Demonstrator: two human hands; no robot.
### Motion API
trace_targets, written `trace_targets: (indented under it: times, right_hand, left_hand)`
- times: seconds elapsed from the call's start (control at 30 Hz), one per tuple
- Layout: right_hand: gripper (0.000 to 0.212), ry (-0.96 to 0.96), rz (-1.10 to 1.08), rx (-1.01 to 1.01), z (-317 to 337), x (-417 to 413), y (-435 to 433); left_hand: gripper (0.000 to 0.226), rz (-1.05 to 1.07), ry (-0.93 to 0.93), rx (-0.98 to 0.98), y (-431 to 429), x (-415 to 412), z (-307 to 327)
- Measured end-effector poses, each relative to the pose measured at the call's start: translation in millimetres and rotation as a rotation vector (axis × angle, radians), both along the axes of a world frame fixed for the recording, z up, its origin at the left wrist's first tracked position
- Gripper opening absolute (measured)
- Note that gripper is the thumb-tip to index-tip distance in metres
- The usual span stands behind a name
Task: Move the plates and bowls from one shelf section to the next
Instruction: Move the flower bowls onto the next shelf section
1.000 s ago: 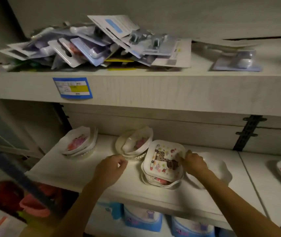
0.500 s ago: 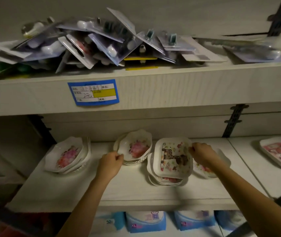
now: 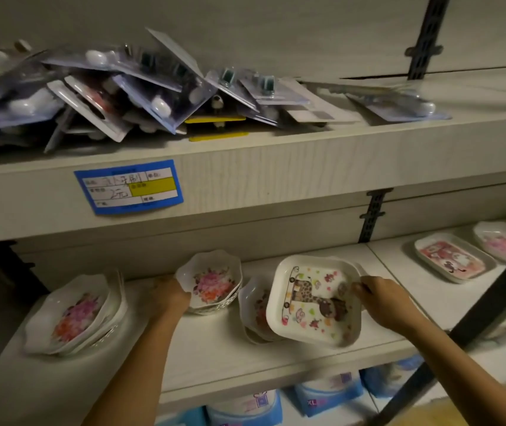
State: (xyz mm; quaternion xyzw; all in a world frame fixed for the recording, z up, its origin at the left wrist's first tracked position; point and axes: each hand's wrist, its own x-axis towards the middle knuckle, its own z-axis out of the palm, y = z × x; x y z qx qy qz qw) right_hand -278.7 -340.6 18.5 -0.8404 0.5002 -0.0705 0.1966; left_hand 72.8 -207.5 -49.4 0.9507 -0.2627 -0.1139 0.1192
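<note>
Head view of a two-tier shelf unit. The right hand (image 3: pixel 384 302) grasps the square plate (image 3: pixel 316 302), printed with a giraffe, at its right rim; the fingers (image 3: pixel 361 285) curl over that edge, so the plate lies directly left of them. The plate is tilted, its printed face turned toward the camera, and it overlaps a small stack of bowls (image 3: pixel 253 309) standing on the lower shelf (image 3: pixel 215 352). The left hand (image 3: pixel 168 298) grips the left rim of the middle stack of floral bowls (image 3: pixel 211 284); its fingertips are hidden behind the rim, and the stack lies just to their right, near the back of the shelf. A second floral stack (image 3: pixel 73 315) leans at the shelf's left end, well apart from both hands. Beyond the slotted upright (image 3: pixel 373 215), the adjoining section (image 3: pixel 430 290) carries a rectangular plate (image 3: pixel 454 258) with a pink print and one floral bowl (image 3: pixel 502 242) behind it. The upper shelf (image 3: pixel 291 164) holds a heap of blister packs (image 3: pixel 122 96), and a blue price label (image 3: pixel 128 187) is fixed to its front edge. Blue-and-white packages (image 3: pixel 328 398) stand below the lower shelf.
</note>
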Motion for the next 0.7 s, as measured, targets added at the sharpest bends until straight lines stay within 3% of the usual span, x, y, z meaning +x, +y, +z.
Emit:
trace_targets:
  times: [0.2,0.7]
  right_hand:
    - [0.034,-0.024,0.002,0.039,-1,-9,3]
    - [0.036,-0.007,-0.049,0.047,-8,-5,12]
  left_hand:
    - [0.031,-0.018,-0.014,0.056,-6,-4,5]
    - [0.046,-0.025,0.092,0.244,-3,15,20]
